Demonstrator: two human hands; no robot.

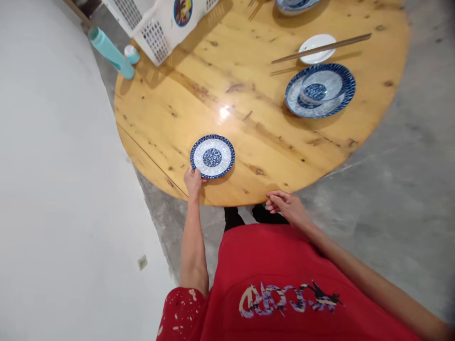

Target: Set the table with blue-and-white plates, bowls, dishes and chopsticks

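White wall [64, 166] is seen along the left side, with a socket plate [142, 262] set low in it. At the far left of the round wooden table [167, 113], a turquoise bottle [113, 54] is stood near the edge; a small white-and-turquoise cap [131, 54] is placed just beside it, on the right. Next, a white basket [154, 40] with slotted walls and a round picture label [183, 11] is partly cut off by the far border of the view.

Near left: the rim of a blue-and-white plate [212, 157] is clamped by the left hand [193, 183] at its near-left side. The plate is located over the near part of the table; whether it is supported by the tabletop cannot be told.

To the right, the right hand [286, 206] is held at the near table edge, fingers bent and gathered towards the thumb; whether the tips are touching cannot be told.

On the right side of the table, a larger patterned dish [292, 97] is seen, with a seemingly see-through bowl set in it. Just beyond it, a small white saucer [313, 42] is crossed by chopsticks [351, 41].
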